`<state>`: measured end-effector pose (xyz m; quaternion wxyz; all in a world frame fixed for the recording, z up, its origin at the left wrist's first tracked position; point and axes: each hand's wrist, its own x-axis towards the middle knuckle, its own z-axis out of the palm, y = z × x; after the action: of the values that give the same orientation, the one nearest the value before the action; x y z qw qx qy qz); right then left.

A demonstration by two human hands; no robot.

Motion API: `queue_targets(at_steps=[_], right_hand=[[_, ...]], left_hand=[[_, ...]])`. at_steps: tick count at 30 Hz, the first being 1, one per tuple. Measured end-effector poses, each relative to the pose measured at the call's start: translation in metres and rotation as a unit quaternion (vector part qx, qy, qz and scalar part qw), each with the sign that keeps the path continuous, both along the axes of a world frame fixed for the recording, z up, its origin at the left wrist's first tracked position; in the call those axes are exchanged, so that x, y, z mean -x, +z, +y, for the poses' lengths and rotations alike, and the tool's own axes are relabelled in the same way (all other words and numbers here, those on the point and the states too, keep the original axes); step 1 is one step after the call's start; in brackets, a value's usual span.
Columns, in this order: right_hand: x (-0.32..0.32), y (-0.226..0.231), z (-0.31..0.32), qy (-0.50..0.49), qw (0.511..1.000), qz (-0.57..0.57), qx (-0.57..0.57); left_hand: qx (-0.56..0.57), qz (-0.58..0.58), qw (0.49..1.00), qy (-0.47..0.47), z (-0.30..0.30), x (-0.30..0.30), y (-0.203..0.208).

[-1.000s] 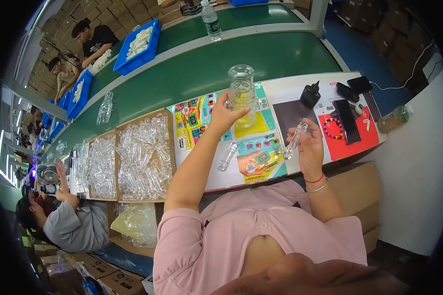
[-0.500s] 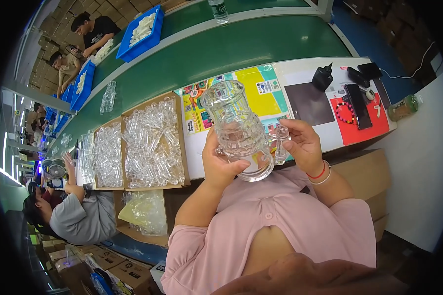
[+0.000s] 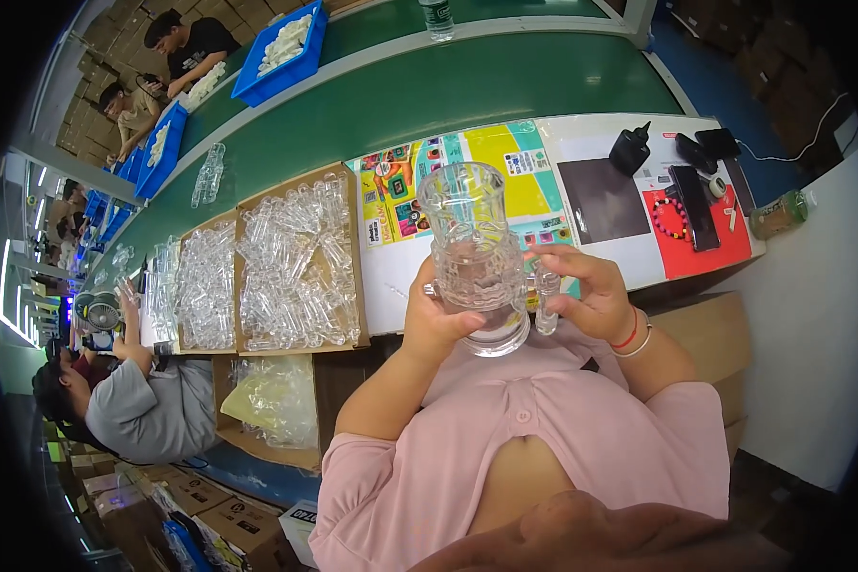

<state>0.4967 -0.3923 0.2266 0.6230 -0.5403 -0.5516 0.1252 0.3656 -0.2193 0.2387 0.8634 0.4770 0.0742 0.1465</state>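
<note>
My left hand [image 3: 437, 319] is closed around the lower part of a clear plastic mug [image 3: 475, 255] with a faceted band and a flared upper section. The mug is held upright above my lap, at the table's near edge. Between the thumb and fingers of my right hand [image 3: 591, 294] is a clear handle [image 3: 546, 300], held upright against the mug's right side. Whether the two are joined cannot be made out. To the left, a cardboard tray [image 3: 359, 286] holds many loose clear handles [image 3: 296, 262].
A second heap of clear pieces [image 3: 207, 286] lies further left. Behind the mug is a colourful printed sheet [image 3: 400, 195]. On the right are a black squeeze bottle [image 3: 629, 150], a phone [image 3: 694, 205] and a beaded bracelet [image 3: 670, 219]. Beyond runs a green conveyor [image 3: 534, 81]. A co-worker [image 3: 153, 410] sits at left.
The mug has shifted slightly right and stands straighter. My right hand has brought the handle lower and closer along the mug's side.
</note>
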Motion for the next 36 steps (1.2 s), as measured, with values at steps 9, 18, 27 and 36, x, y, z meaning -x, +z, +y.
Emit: queue_targets(at_steps=[9,18,27,36], right_hand=[[0.033,0.041,0.03,0.018,0.945,0.309,-0.108],[0.058,0.004,0.002,0.207,0.962,0.175,0.01],[0.009,0.003,0.069,-0.065,0.99,0.014,0.125],[0.053,-0.038,0.078,-0.028,0.997,0.011,0.072]], left_hand=[[-0.305,-0.029,0.95,-0.065,-0.007,0.026,-0.016],[-0.419,-0.17,0.889,-0.078,-0.022,0.05,-0.016],[-0.128,-0.027,0.989,0.067,0.0,0.041,-0.03],[-0.286,-0.116,0.919,0.247,0.025,0.057,-0.065]])
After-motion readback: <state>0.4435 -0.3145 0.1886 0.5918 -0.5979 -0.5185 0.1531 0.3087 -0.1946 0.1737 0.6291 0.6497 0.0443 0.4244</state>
